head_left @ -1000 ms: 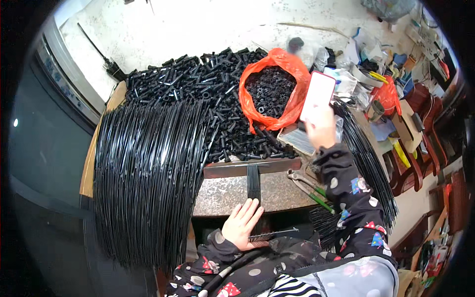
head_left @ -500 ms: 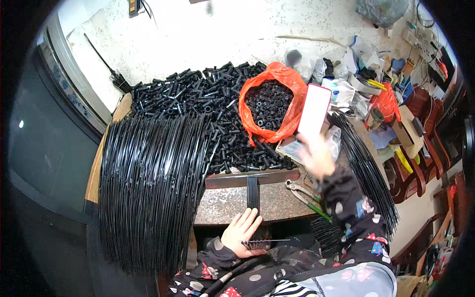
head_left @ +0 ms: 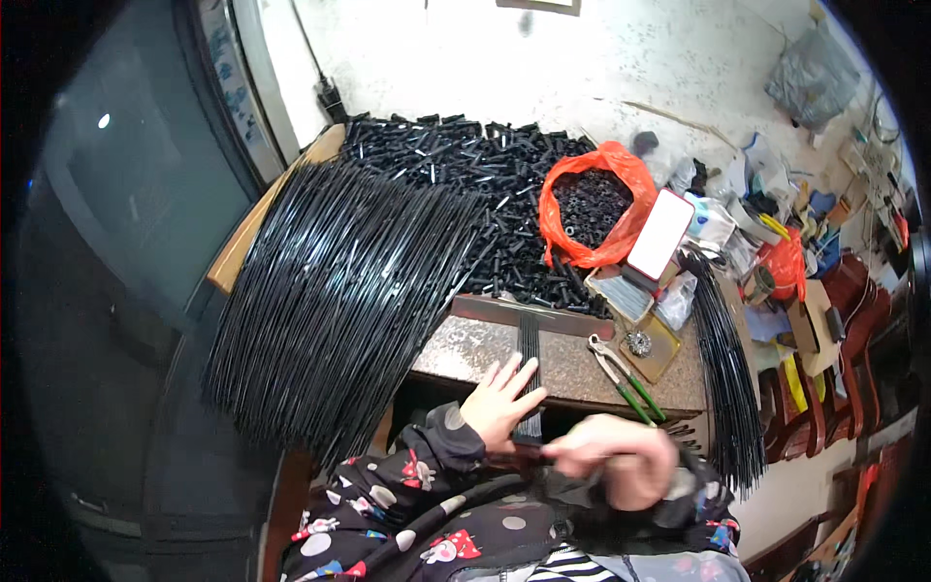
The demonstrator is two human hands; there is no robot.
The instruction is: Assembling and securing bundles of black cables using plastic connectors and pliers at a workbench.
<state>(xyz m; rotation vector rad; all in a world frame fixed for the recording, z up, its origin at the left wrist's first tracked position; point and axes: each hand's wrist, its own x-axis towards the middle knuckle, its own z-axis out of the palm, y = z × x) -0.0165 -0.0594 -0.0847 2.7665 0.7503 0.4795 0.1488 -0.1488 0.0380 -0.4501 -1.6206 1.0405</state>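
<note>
A narrow row of thin black rods (head_left: 529, 338) lies across the stone-topped table's front edge. My left hand (head_left: 497, 403) rests on the rods with its fingers spread. My right hand (head_left: 621, 454) is curled and blurred by motion, close to the rods' near ends. Something dark shows by its fingertips, too unclear to name. To the right of the rods lie pincers with green handles (head_left: 626, 376). A round cluster of small metal pieces (head_left: 638, 342) sits on a yellowish tray (head_left: 662, 357).
A large bundle of black rods (head_left: 339, 291) covers the left side. Behind are heaped black tubular parts (head_left: 427, 155) and a red plastic bag (head_left: 549, 213) of small black pieces. A phone with a white screen (head_left: 661, 233) leans beside it. More rods (head_left: 725, 378) hang at right.
My right hand has come from beside the phone down to the rods' near ends. My left hand stays spread on the rods. The whole view has shifted and tilted.
</note>
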